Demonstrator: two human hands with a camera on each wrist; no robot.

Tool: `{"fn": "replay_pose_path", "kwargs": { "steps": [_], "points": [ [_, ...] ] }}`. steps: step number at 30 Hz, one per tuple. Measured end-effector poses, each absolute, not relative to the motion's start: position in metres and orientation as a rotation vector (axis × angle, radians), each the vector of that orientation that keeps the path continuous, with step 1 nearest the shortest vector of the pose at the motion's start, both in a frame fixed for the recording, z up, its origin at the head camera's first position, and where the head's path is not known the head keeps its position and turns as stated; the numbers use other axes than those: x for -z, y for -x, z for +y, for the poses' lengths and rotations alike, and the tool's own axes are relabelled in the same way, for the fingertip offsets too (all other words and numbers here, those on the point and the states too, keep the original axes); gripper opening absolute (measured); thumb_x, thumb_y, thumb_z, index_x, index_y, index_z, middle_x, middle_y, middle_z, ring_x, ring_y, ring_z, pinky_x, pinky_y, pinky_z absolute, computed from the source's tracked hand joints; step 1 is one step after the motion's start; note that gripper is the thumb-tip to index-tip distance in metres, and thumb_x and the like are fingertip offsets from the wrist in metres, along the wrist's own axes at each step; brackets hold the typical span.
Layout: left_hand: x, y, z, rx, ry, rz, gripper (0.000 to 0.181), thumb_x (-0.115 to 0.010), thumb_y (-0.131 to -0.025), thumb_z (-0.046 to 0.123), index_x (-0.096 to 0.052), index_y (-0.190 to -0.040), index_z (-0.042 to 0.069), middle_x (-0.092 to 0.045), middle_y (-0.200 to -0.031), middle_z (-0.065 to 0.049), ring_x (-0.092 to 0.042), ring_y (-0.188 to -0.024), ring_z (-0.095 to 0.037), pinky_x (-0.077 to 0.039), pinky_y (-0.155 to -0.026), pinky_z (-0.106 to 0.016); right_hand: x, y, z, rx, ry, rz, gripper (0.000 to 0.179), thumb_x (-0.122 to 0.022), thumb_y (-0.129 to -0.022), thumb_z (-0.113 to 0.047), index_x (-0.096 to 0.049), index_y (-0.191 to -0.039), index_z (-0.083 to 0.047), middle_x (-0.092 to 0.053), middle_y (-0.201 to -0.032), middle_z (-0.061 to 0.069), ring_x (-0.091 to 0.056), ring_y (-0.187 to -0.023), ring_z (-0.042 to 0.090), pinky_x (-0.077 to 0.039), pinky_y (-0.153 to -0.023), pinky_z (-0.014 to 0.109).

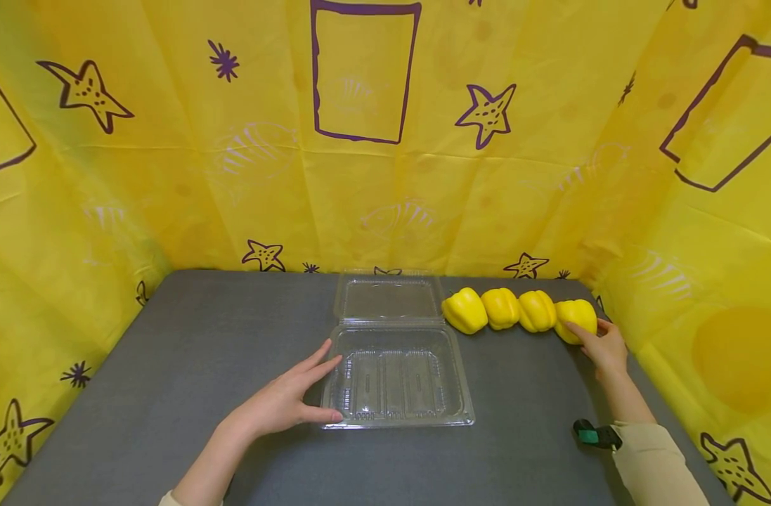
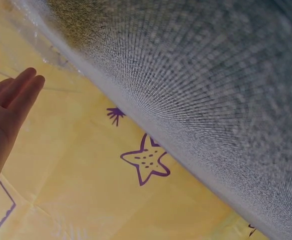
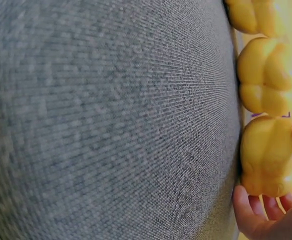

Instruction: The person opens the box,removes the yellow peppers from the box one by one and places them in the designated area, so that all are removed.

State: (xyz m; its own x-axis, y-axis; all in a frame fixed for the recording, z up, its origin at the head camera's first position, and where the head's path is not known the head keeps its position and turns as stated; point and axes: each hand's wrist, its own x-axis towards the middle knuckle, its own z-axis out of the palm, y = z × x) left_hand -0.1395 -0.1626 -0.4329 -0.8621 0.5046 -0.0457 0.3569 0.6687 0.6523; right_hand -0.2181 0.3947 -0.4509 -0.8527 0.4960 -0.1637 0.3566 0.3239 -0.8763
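Several yellow bell peppers stand in a row at the back right of the table; the leftmost bell pepper [image 1: 465,310] is beside the lid of the clear plastic box. My right hand [image 1: 606,349] holds the rightmost bell pepper [image 1: 576,318], thumb on its near face and fingers round its right side. In the right wrist view that bell pepper [image 3: 271,155] sits between thumb and fingers. The clear plastic clamshell box [image 1: 394,383] lies unfolded, its lid [image 1: 391,299] laid back. Along its left rim rests my left hand [image 1: 284,397], fingers extended, holding nothing.
The grey cloth-covered table [image 1: 170,372] reaches back to a yellow curtain [image 1: 385,190] with purple starfish drawings. The curtain also hangs along the left and right sides. A black strap with a green part [image 1: 594,436] sits at the right wrist.
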Motion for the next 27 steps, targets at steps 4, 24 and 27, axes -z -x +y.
{"fn": "replay_pose_path", "kwargs": {
  "steps": [4,24,27],
  "points": [
    [0.433,0.140,-0.162,-0.976,-0.702,2.663,0.098,-0.073,-0.074,0.063,-0.036,-0.152,0.017,-0.011,-0.163,-0.001,-0.025,-0.143,-0.033,-0.031,-0.107,-0.057,0.451,0.218,0.395,-1.550,0.792,-2.452,0.096,-0.070,-0.087,-0.045,-0.019,-0.152,0.005,-0.032,-0.146,0.025,-0.048,-0.100,0.020,-0.048,-0.060,0.012],
    [0.433,0.140,-0.163,-0.966,-0.722,2.672,0.093,-0.073,-0.078,0.058,-0.035,-0.153,0.016,-0.011,-0.163,-0.003,-0.025,-0.143,-0.033,-0.031,-0.107,-0.057,0.443,0.210,0.380,-1.453,0.757,-2.367,0.086,-0.066,-0.090,-0.042,-0.026,-0.150,0.004,-0.029,-0.152,0.025,-0.028,-0.137,0.040,-0.025,-0.111,0.050],
    [0.431,0.140,-0.163,-0.956,-0.746,2.708,0.091,-0.072,-0.079,0.057,-0.038,-0.152,0.015,-0.012,-0.163,-0.003,-0.024,-0.144,-0.031,-0.031,-0.107,-0.056,0.438,0.207,0.370,-1.412,0.696,-2.321,0.082,-0.067,-0.090,-0.037,-0.029,-0.149,0.005,-0.030,-0.152,0.025,-0.026,-0.139,0.041,-0.021,-0.114,0.049]
  ]
}}
